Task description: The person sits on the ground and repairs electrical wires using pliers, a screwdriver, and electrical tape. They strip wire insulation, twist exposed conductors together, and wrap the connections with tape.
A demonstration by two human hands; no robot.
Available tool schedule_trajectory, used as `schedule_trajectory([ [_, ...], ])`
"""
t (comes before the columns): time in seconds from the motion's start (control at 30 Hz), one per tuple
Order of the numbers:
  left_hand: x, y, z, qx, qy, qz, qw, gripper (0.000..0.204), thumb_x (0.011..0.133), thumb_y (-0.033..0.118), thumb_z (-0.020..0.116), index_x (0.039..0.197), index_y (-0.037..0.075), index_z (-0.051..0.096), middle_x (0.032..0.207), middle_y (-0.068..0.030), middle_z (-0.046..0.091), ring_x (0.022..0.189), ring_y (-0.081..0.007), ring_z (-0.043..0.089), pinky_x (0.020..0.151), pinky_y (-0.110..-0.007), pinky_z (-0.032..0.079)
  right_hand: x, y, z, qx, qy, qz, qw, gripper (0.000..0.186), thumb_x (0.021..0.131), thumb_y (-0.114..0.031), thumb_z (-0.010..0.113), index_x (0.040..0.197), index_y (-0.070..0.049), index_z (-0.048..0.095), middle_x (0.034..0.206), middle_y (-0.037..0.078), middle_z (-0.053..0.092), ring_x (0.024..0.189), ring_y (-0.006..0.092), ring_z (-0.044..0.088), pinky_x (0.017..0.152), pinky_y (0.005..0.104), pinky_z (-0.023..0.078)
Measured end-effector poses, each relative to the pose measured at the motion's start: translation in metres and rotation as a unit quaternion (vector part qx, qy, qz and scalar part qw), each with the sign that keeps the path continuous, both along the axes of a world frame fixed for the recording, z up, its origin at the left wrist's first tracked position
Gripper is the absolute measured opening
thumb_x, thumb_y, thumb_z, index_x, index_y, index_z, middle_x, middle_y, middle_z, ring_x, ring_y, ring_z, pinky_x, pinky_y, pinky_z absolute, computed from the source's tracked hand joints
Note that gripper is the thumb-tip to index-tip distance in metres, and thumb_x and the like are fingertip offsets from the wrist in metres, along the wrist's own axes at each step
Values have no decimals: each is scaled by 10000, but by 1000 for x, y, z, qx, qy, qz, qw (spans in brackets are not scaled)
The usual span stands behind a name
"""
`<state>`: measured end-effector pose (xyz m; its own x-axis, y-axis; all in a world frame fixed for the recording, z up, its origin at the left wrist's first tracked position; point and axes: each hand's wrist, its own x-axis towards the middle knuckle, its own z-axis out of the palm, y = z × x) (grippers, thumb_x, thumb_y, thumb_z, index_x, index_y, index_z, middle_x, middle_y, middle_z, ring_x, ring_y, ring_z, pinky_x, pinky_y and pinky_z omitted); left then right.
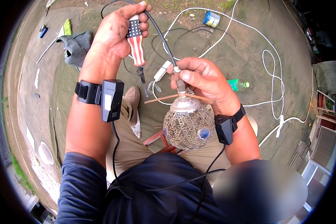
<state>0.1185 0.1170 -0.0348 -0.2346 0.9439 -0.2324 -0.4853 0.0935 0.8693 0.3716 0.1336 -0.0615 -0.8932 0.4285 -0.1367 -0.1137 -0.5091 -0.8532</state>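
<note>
The left hand (119, 33) is closed around a tool with a stars-and-stripes handle (137, 49) and a black cable (161, 35), which runs to the right. The right hand (204, 79) pinches the neck of a wire-ring globe lamp (188, 125), which sits near, between the knees. A green-labelled bottle (233, 85) lies right of that hand; a blue tin (211, 19) is farther off.
</note>
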Motion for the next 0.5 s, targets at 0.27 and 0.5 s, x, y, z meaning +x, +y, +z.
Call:
schedule_trajectory([
  [0.27,4,2,-6,-40,-19,53,998,175,950,191,646,1007,28,620,705,24,564,620,-104,544,564,-266,477,-1,-2,-2,-36,7,-69,997,273,940,-137,661,1170,-10,587,935,93,699,865,125,664,733,248,522],
  [0.5,6,6,-24,-56,-35,123,990,124,909,86,632,992,3,590,815,-63,580,752,-202,604,704,-381,549,6,5,-4,-40,12,-125,991,209,916,-64,672,1087,-36,555,931,112,695,887,188,695,693,289,560],
])
